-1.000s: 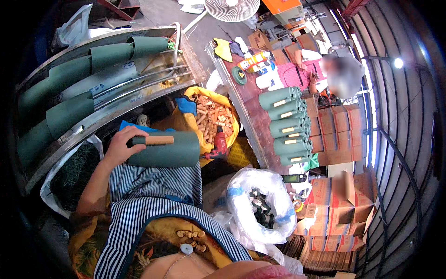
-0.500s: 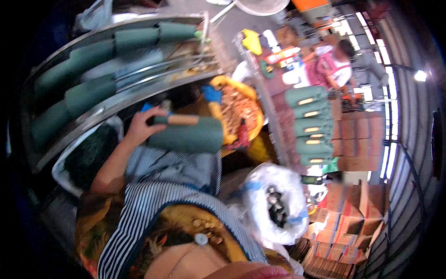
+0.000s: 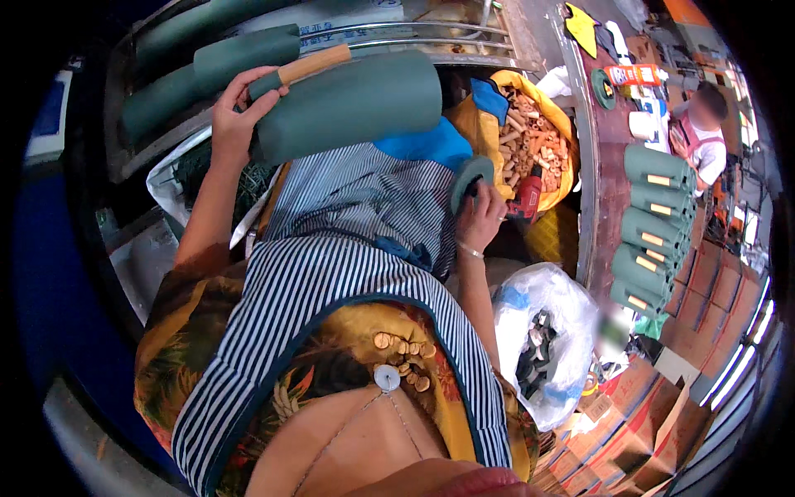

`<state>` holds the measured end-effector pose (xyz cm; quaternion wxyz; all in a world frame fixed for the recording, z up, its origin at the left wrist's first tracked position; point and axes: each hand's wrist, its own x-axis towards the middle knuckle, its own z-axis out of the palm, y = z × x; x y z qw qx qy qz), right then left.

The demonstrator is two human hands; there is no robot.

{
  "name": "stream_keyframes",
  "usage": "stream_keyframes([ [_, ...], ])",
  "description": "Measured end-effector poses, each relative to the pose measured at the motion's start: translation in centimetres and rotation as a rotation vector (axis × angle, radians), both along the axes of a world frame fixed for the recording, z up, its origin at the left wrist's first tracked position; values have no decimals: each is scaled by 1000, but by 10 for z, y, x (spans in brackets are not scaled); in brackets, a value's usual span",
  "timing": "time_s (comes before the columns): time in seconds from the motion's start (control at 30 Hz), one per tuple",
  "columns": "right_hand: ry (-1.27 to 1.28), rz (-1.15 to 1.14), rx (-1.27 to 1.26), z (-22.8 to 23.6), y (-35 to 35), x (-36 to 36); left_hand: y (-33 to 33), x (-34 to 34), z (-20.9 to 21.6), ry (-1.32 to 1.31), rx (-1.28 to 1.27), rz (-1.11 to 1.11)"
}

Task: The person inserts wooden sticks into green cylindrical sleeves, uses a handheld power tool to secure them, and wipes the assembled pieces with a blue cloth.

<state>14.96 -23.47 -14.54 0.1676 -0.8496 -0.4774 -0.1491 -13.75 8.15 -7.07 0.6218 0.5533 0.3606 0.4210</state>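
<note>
Down the right side runs the long table point(image 3: 607, 195), a co-worker point(image 3: 708, 145) beyond it, a row of green pots point(image 3: 654, 228) lined up on top. Across at upper left it's the metal trough point(image 3: 489, 60), with more green rolls point(image 3: 248, 58) lying inside! Cardboard boxes point(image 3: 720, 298) fill the lower right, and the striped apron point(image 3: 348, 257) spreads over the lap. Beyond the lap sits the yellow sack point(image 3: 570, 141), packed with wooden tubes point(image 3: 517, 124); nearer, the white plastic bag point(image 3: 571, 306) gapes with dark pieces in it.

And here's the main piece: the green canister point(image 3: 356, 103), held on its side over the lap, slightly tilted, its right end higher. The red drill point(image 3: 526, 195) rests by the sack. Over to the right hand point(image 3: 480, 219), fingers closed on the middle of the round green lid point(image 3: 472, 168), just beside the apron, well apart from the left hand point(image 3: 236, 112). That one, thumb and fingers, grips the green end of the handle point(image 3: 319, 64), its wooden part running along the canister's side.
</note>
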Motion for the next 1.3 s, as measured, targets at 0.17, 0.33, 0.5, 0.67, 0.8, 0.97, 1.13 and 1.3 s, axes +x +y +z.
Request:
stream_keyframes([
  [0.17, 75, 189, -118, 3, -22, -9, -23, 2, -9, -17, -187, -99],
  [0.33, 350, 120, 32, 13, 13, 3, -35, 32, -7, 4, -117, -273],
  [0.5, 1280, -19, 751, 83, 25, -9, -40, 48, 15, -97, -84, -382],
  [0.67, 706, 257, 805, 138, 30, -41, -42, 51, 34, -304, -240, -422],
  [0.8, 432, 330, 861, 156, 26, -57, -34, 55, 46, -267, -260, -502],
  [0.97, 224, 573, 794, 165, 15, -57, -18, 67, 64, -293, -704, -677],
  [1.13, 179, 782, 737, 179, 11, -57, -29, 64, 63, 87, -971, -671],
  [1.3, 285, 1034, 716, 188, 4, -63, -35, 63, 58, 243, -847, -784],
])
